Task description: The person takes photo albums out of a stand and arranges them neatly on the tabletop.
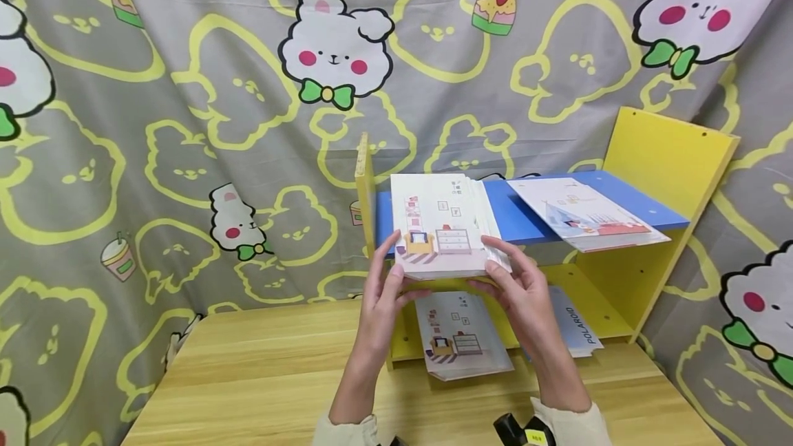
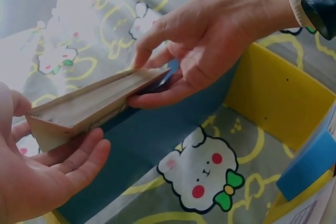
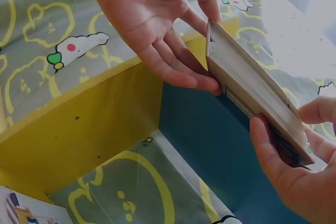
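A thick book [image 1: 440, 222] with a pale cover showing a drawn armchair and dresser is at the left end of the blue shelf [image 1: 514, 205]. At its near left corner, my left hand [image 1: 381, 298] pinches it, thumb on the near edge and fingers at the side and below. My right hand [image 1: 520, 288] grips the near right corner in the same way. In both wrist views the book's page block [image 2: 100, 98] shows between its covers. Whether the book's far part rests on the shelf cannot be told.
Another illustrated book [image 1: 585, 215] lies on the shelf's right, overhanging the front. Below, a similar book [image 1: 464, 336] and a blue "POLAROID" one [image 1: 573, 325] jut from the lower yellow shelf [image 1: 597, 301]. Yellow side panels [image 1: 663, 177] stand at both ends, on a wooden table [image 1: 266, 363].
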The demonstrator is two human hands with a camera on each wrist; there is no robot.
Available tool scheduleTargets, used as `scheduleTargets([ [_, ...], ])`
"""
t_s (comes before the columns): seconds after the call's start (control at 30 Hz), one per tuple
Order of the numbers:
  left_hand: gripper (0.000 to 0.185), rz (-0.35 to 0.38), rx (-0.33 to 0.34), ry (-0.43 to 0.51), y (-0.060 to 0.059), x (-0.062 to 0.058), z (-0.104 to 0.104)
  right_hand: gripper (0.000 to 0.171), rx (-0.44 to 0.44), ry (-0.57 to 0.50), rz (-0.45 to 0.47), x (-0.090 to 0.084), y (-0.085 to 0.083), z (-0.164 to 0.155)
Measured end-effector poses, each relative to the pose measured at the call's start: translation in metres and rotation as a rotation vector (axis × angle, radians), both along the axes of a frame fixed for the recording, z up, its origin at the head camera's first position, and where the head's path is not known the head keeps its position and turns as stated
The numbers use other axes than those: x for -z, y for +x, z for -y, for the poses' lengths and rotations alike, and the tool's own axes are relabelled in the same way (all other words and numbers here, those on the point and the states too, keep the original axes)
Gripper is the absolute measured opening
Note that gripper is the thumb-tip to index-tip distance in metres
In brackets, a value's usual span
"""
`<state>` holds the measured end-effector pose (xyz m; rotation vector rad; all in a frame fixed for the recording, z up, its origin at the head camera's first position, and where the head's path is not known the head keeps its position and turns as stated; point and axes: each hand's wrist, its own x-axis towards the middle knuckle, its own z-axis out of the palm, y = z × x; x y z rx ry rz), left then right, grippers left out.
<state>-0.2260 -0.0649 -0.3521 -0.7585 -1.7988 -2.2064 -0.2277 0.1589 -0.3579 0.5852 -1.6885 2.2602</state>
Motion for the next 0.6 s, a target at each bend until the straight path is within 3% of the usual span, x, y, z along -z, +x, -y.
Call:
scheduleTargets([
  [0.27, 0.048, 0.000, -0.048, -0.005, 0.006, 0.006, 0.001, 0.047, 0.045, 0.031, 0.026, 0.005, 0.007, 0.000],
  [0.6, 0.050, -0.072, 0.005, -0.005, 0.007, 0.021, 0.008, 0.044, 0.084, 0.070, -0.017, 0.020, 0.011, 0.000],
])
